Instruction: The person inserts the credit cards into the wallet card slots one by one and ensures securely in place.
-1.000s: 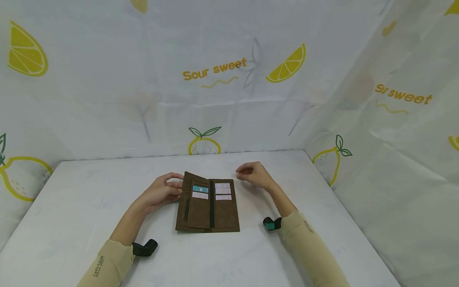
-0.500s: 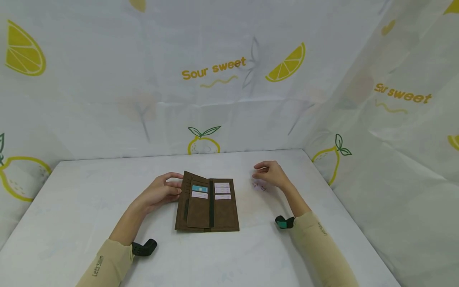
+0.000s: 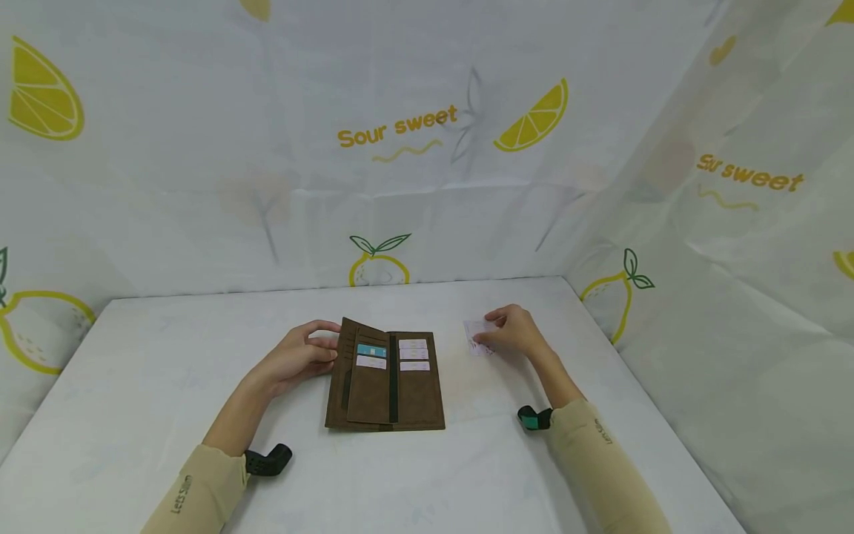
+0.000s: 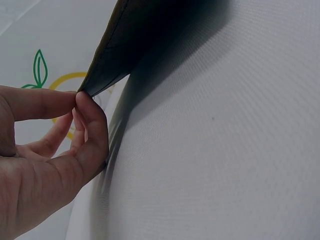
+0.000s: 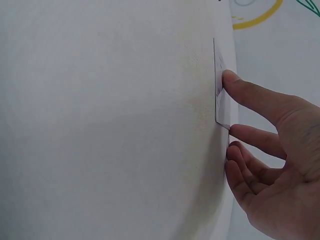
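Note:
A brown wallet lies unfolded on the table, its left side tilted up. White cards show in slots on both sides, and a blue card sits in the left one. My left hand pinches the wallet's upper left edge between thumb and finger; the left wrist view shows this hold on the cover's corner. To the right of the wallet, my right hand grips a pale card with thumb and index finger. The right wrist view shows that card near the table surface.
A white cloth covers the table. Behind and to the right hang white sheets with lemon prints. Black wrist-worn devices show at the left wrist and right wrist.
My right hand has moved right, away from the wallet, and come down on the pale card, which now shows between its fingers. The left hand and wallet stay in place.

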Action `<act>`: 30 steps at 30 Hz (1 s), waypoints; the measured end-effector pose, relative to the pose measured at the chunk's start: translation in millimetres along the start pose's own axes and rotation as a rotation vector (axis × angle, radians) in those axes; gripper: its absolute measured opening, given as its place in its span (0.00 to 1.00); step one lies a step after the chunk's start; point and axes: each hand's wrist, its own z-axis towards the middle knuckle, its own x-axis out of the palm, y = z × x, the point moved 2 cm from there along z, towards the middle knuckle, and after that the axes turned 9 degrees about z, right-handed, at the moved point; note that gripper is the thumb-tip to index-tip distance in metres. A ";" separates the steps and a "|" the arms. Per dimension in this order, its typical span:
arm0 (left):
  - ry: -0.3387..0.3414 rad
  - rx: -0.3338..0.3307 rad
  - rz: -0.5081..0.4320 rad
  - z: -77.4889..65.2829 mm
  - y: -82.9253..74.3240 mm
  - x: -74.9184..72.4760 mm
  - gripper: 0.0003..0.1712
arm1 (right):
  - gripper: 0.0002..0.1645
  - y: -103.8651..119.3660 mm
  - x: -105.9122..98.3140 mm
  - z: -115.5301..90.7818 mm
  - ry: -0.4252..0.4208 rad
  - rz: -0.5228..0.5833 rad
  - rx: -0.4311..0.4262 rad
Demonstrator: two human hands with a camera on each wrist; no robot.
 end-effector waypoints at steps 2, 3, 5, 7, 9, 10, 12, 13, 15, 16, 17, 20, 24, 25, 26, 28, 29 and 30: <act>-0.001 -0.002 -0.002 -0.3 0.0 -0.3 0.34 | 0.33 0.3 0.5 0.5 -0.005 -0.014 -0.004; -0.002 -0.002 -0.002 -0.3 0.0 -0.5 0.34 | 0.33 0.6 0.7 0.7 -0.004 -0.021 -0.006; -0.004 -0.003 -0.001 -0.2 0.4 -0.7 0.34 | 0.33 2.2 0.1 0.5 0.003 -0.033 -0.003; -0.008 -0.006 0.002 0.4 1.1 -0.8 0.34 | 0.34 3.4 -0.6 0.7 0.018 -0.040 0.003; -0.008 -0.006 0.005 1.0 1.7 -1.0 0.34 | 0.36 4.5 -1.5 0.7 0.036 -0.043 0.009; -0.008 -0.007 0.006 1.3 2.0 -1.0 0.34 | 0.36 4.5 -2.0 0.9 0.046 -0.039 0.014; -0.006 -0.006 0.005 1.9 2.1 -1.0 0.34 | 0.37 3.8 -2.8 1.9 0.065 -0.019 0.023; -0.005 -0.005 0.003 2.0 1.8 -1.0 0.34 | 0.37 3.4 -3.3 2.6 0.074 -0.001 0.023; -0.003 -0.002 0.002 2.0 1.4 -0.9 0.34 | 0.37 2.3 -4.6 4.0 0.096 0.049 0.034; -0.002 -0.001 0.003 1.9 1.1 -0.8 0.34 | 0.37 1.4 -5.1 4.8 0.107 0.077 0.038; -0.002 0.000 0.001 1.9 0.9 -0.7 0.34 | 0.37 0.7 -5.3 5.8 0.115 0.107 0.044; -0.002 0.003 0.003 1.9 0.5 -0.5 0.34 | 0.36 -0.4 -5.4 7.8 0.141 0.201 0.067; -0.002 0.005 0.006 2.4 0.9 -0.5 0.33 | 0.35 0.4 -0.6 11.1 0.153 0.311 0.112; -0.002 0.004 0.006 2.4 1.1 -0.6 0.32 | 0.35 1.4 1.4 11.7 0.157 0.336 0.119; -0.002 0.004 0.006 2.3 1.2 -0.6 0.32 | 0.35 2.9 4.0 12.6 0.156 0.361 0.127; -0.002 0.003 0.003 2.2 1.5 -0.6 0.32 | 0.35 7.2 10.1 14.4 0.156 0.404 0.139; -0.003 0.003 0.003 1.9 1.5 -0.6 0.32 | 0.35 9.9 13.5 15.4 0.155 0.425 0.143; -0.004 0.003 0.002 1.8 1.7 -0.7 0.32 | 0.35 13.6 16.8 15.9 0.155 0.433 0.140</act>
